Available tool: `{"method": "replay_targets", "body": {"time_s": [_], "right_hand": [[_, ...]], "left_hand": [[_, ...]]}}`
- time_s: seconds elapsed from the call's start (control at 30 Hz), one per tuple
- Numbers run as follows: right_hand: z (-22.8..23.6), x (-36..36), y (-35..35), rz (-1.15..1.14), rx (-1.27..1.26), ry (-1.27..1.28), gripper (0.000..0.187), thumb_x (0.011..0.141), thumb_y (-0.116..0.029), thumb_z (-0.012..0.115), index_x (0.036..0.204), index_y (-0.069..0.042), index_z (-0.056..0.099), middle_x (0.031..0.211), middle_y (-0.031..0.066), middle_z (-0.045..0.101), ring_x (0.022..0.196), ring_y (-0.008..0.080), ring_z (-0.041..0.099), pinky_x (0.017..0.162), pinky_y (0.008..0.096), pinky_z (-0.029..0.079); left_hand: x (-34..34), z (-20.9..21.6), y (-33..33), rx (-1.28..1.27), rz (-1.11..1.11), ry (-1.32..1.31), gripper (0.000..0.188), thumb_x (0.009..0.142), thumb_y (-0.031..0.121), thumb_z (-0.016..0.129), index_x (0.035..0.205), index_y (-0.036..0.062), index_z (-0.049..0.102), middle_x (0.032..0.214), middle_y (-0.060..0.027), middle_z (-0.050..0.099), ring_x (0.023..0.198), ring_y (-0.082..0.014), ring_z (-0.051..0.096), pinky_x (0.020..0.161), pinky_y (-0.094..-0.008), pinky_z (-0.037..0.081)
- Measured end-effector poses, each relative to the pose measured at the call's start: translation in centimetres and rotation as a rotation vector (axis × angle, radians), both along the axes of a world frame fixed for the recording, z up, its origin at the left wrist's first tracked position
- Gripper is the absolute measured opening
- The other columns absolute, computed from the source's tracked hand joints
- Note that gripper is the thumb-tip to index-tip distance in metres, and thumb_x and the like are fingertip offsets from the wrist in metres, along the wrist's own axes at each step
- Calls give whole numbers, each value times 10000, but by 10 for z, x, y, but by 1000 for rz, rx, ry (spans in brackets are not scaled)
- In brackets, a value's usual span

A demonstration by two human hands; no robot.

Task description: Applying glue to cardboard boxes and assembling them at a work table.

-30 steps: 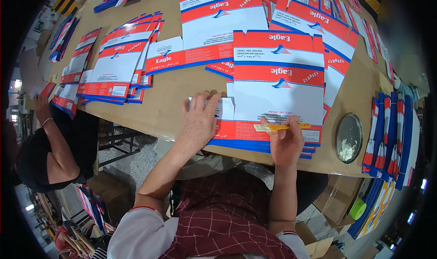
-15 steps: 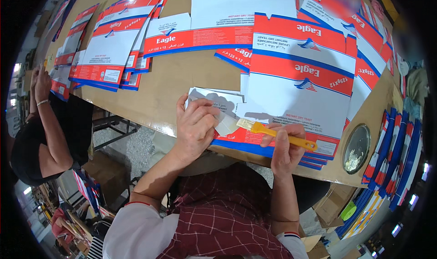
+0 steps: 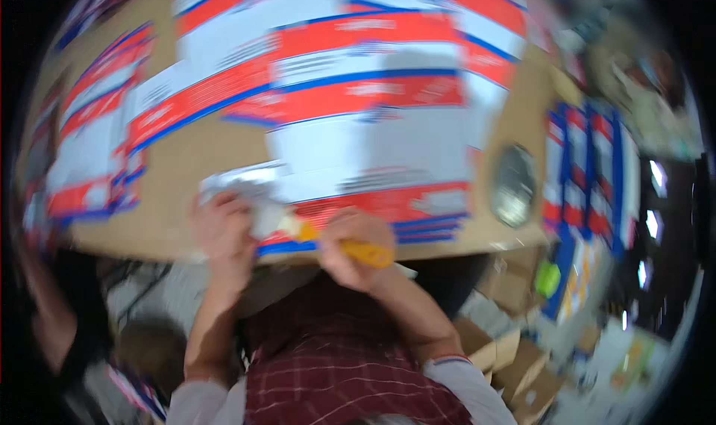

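Observation:
My right hand [image 3: 358, 247] is wrapped round the yellow handle of a flat brush [image 3: 371, 254]. Pale bristles point left, right beside the edge of a small white carton piece [image 3: 261, 182]; blur hides whether they touch it. My left hand [image 3: 224, 231] has its fingers closed at the near side of that piece. Under and to the right of it lies a stack of flat red, white and blue printed cartons [image 3: 321, 152], close to the table's near edge.
More flat cartons [image 3: 93, 141] are spread on the brown table [image 3: 175, 194]. To the right sits a round metal dish [image 3: 514, 186]. Folded cartons [image 3: 593, 167] stand upright beyond the right edge. At the far left, a person's arm [image 3: 48, 298] shows.
The view has swung, so the table and cartons sit further left and are blurred. My right hand has moved nearer my left, bringing the brush closer to the white carton piece.

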State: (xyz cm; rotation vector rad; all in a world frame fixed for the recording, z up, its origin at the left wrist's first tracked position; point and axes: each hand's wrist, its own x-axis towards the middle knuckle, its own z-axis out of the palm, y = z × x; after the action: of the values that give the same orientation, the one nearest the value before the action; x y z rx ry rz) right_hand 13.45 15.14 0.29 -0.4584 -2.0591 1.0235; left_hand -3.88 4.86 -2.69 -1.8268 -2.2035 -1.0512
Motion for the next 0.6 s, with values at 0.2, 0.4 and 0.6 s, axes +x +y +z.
{"method": "replay_targets", "body": {"time_s": [0.2,0.4,0.6], "right_hand": [[50,106,24,-916,0,327,110,850,-82,536,839,-42,434,642,72,542,502,121,504,469,250,443],[38,232,92,-1307,-4,-297,257,883,-239,550,733,-34,504,545,7,493,473,62,469,426,205,375],[19,241,111,-1242,163,-532,291,870,-303,548,799,-23,587,596,153,574,550,307,585,509,372,447]], "left_hand": [[-4,-8,-14,26,55,-15,208,604,-102,514,698,76,460,853,-70,576,936,-272,559,967,-480,285],[-4,-14,-1,34,64,-48,225,610,-133,502,695,67,444,849,-65,576,942,-260,560,980,-479,285],[-3,-14,-1,53,96,-9,228,605,-142,493,696,61,442,835,-69,575,940,-254,563,979,-465,292]]}}
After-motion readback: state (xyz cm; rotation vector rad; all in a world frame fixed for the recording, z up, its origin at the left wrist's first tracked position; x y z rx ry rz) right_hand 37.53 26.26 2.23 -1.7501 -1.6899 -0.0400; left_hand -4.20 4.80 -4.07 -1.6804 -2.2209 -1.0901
